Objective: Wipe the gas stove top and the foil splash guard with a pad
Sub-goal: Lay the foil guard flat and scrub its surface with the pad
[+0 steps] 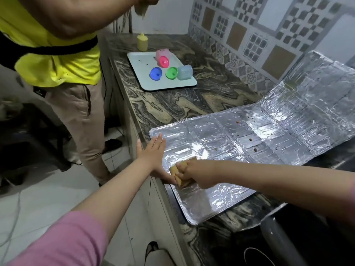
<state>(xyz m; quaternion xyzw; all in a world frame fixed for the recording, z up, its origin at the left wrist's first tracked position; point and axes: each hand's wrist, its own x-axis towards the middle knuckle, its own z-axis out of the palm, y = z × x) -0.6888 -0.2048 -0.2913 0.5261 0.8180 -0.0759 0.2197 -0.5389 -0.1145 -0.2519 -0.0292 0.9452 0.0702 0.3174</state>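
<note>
On the flattened foil guard (240, 139), the right hand (199, 173) curls its fingers around the pad (177, 174), the left hand (153, 150) presses flat at nine o'clock, fingers straight together, while the tray (184, 82) at twelve o'clock holds tipped coloured cups (163, 62).

Bare marbled counter (172, 104) lies open between the foil splash guard (249, 135) and the tray (149, 83) of coloured cups (163, 61), while a standing person (63, 60) crowds the counter's left edge and what seems the stove (307, 237) bounds the right.
</note>
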